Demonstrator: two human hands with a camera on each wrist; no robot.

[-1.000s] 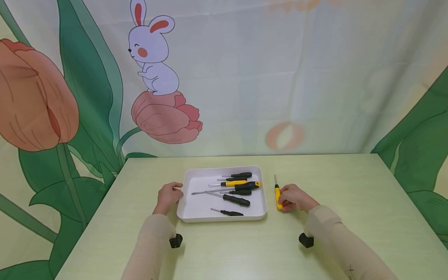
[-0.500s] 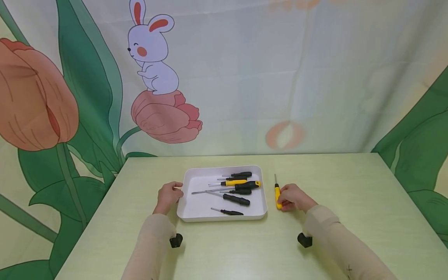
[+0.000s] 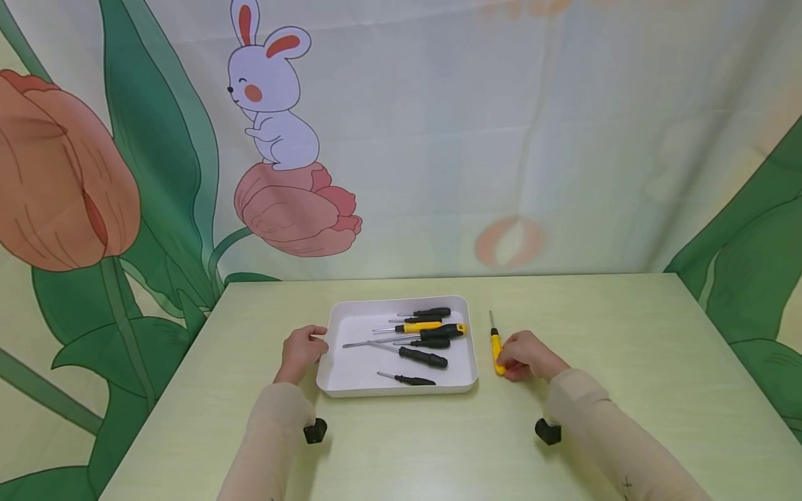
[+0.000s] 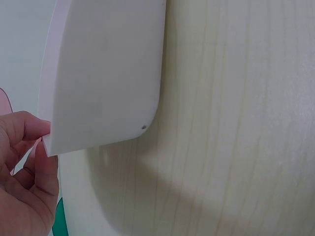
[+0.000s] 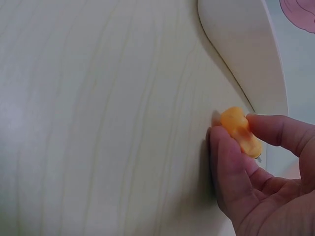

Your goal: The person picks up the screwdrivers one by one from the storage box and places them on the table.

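My left hand [image 3: 302,353] pinches the left rim of a white tray [image 3: 351,383]; the left wrist view has thumb and finger on either side of the tray's edge. To the right of the tray, my right hand [image 3: 528,353] holds a yellow screwdriver [image 3: 496,348] by the handle, its metal shaft pointing away from me. In the right wrist view the butt of the yellow handle [image 5: 234,119] sits between thumb and fingers, close to the table. Inside the tray lie several screwdrivers, among them a yellow one [image 3: 421,327] and a black one [image 3: 423,358].
The pale wooden table [image 3: 426,445] ends at a curtain [image 3: 438,174] printed with a rabbit and tulips. A black wrist device [image 3: 315,431] is strapped under the left sleeve, another black device [image 3: 548,431] under the right.
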